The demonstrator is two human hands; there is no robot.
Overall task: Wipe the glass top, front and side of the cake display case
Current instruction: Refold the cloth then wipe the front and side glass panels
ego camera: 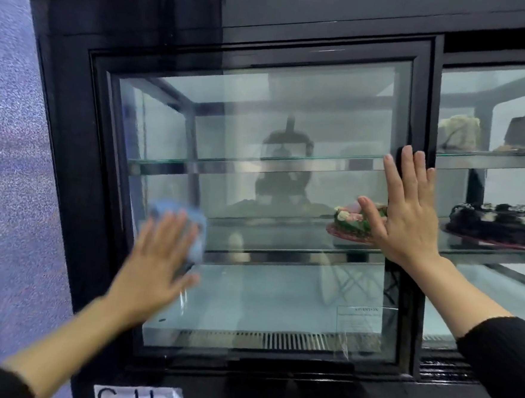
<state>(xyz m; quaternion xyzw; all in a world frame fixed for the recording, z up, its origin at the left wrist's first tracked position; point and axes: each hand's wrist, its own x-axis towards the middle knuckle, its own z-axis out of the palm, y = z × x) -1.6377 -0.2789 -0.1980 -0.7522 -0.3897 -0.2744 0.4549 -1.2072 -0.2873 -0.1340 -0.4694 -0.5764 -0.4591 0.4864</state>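
Note:
The black-framed cake display case (pixel 75 98) fills the view, with a sliding glass door (pixel 276 112) in front of me. My left hand (pixel 154 266) lies flat with straight fingers on a light blue cloth (pixel 198 228), pressing it against the lower left of the glass; the hand is blurred. My right hand (pixel 406 215) rests open and flat on the door's right frame, fingers pointing up.
Inside, glass shelves carry a small green decorated cake (pixel 346 221), a dark chocolate cake (pixel 498 223) and more cakes at the upper right (pixel 458 131). A purple wall (pixel 10 150) stands left of the case. A white label (pixel 138 397) sits on the black base.

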